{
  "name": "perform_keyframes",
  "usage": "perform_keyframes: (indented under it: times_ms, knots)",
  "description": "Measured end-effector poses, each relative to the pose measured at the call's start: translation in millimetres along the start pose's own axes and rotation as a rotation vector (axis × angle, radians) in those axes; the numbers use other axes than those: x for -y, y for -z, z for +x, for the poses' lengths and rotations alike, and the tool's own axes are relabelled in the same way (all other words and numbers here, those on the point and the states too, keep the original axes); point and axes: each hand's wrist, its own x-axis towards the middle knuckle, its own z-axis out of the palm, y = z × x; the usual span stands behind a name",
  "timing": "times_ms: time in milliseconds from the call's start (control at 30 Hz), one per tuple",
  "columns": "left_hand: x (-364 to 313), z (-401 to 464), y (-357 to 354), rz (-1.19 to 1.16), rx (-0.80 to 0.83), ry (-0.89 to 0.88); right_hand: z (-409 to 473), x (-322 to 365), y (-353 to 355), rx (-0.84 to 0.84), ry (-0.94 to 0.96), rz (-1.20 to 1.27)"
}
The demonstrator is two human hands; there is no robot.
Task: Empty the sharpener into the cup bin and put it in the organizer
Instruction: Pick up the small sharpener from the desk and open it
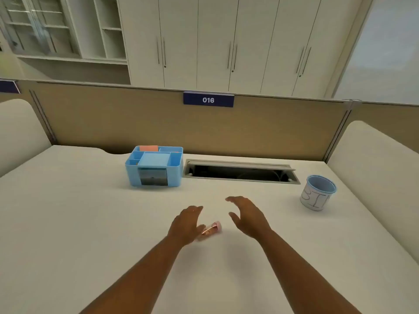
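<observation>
A small pink sharpener (210, 231) with a clear shavings case lies on its side on the white desk (90, 223). My left hand (187, 224) hovers just left of it, fingers apart, partly covering its near end. My right hand (247, 217) is open to the right of the sharpener, a short gap away. The light blue organizer (154, 167) stands at the back centre-left, with several compartments and a small drawer. The cup bin (318, 192), white with a blue rim and "BIN" written on it, stands at the right.
An open cable slot (240, 172) runs along the desk's back edge between organizer and cup. A tan partition (136, 123) with a "016" label closes the back. Cream side panels stand at the left and right.
</observation>
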Motion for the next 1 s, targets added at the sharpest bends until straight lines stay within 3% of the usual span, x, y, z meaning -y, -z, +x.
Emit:
perform_keyframes:
  times_ms: [133,367,633,1000]
  knots:
    - [5.1,3.5,-22.7,-0.085,0.089,0.052,-1.3,-11.2,-23.1,0.161,-0.032,0.010]
    - [6.1,18.0,-45.7,-0.100,0.089,0.044,8.8,-15.9,-51.2,0.251,-0.080,0.137]
    - [-1.4,30.5,-49.9,-0.107,-0.008,0.038,14.7,-10.7,-54.3,0.253,-0.076,0.275]
    - [-4.6,27.5,-42.9,-0.412,0.046,-0.137,15.9,-6.6,-45.8,0.134,-0.183,0.630]
